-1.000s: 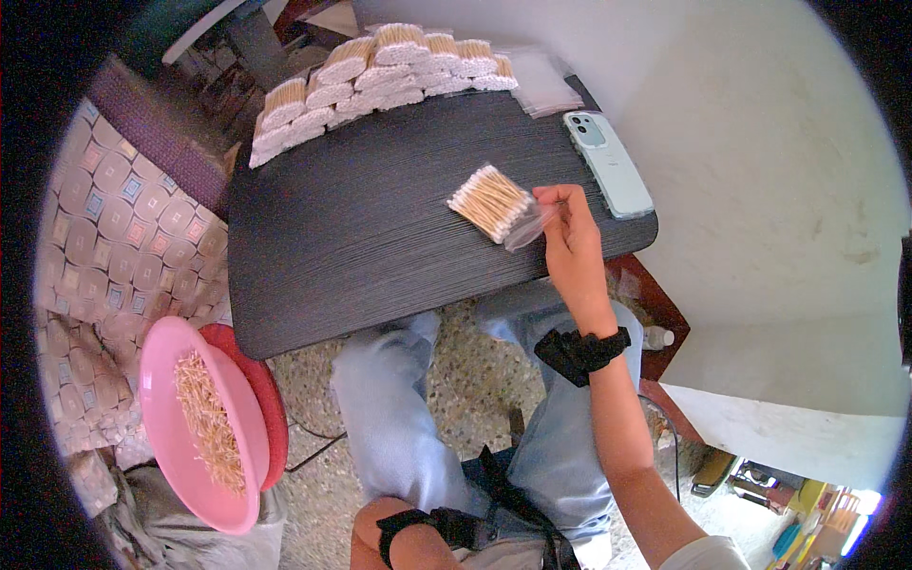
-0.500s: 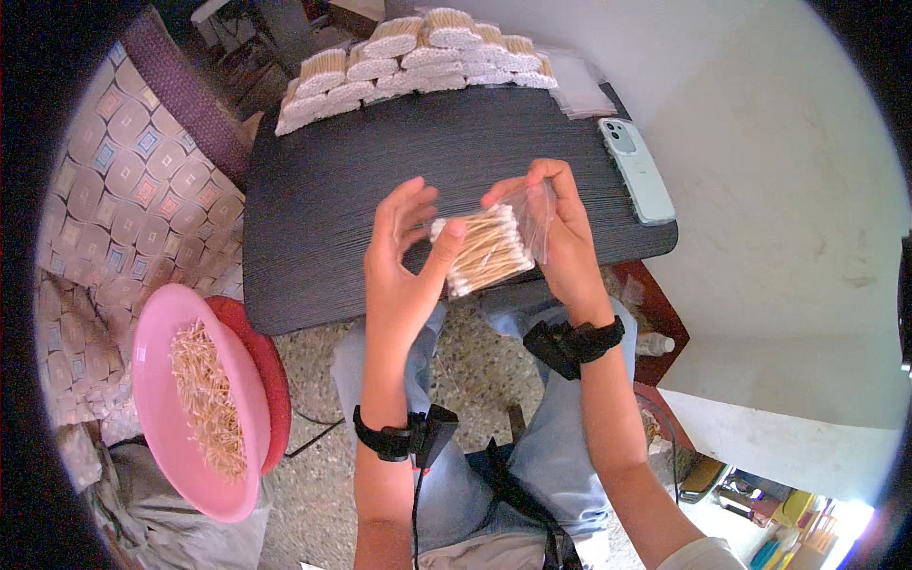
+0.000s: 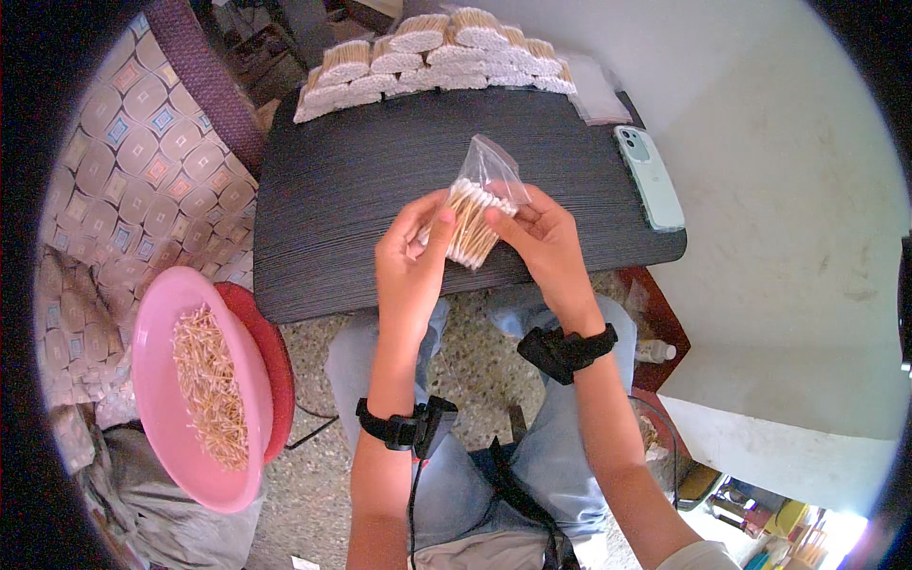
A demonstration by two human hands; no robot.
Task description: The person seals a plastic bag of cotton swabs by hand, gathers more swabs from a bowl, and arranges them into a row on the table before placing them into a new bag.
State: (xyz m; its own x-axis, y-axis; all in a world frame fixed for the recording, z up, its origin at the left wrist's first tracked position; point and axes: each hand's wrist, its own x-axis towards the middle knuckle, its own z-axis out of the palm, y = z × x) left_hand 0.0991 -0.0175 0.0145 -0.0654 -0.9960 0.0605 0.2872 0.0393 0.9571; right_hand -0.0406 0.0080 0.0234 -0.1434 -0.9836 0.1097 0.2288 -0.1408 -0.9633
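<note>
Between my two hands, over the near part of the dark table, is a clear plastic bag of cotton swabs (image 3: 472, 226). The swabs have pale wooden sticks and white tips, and the bag's loose top stands up beyond them. My left hand (image 3: 418, 245) grips the bag's left side, thumb on the near face. On the right side, my right hand (image 3: 541, 237) holds it with the thumb pressed on the swabs and the other fingers partly hidden behind.
Stacked bundles of swabs (image 3: 427, 59) line the far edge of the dark table (image 3: 351, 199). Flat clear bags (image 3: 598, 90) and a pale phone (image 3: 651, 179) lie at the right. A pink basin (image 3: 157, 380) of loose swabs sits lower left, against a red round thing (image 3: 275, 366).
The bag has turned so that its loose top points away from me instead of right. My left fingers, spread before, now close on its side, and my right hand has moved lower on the bag.
</note>
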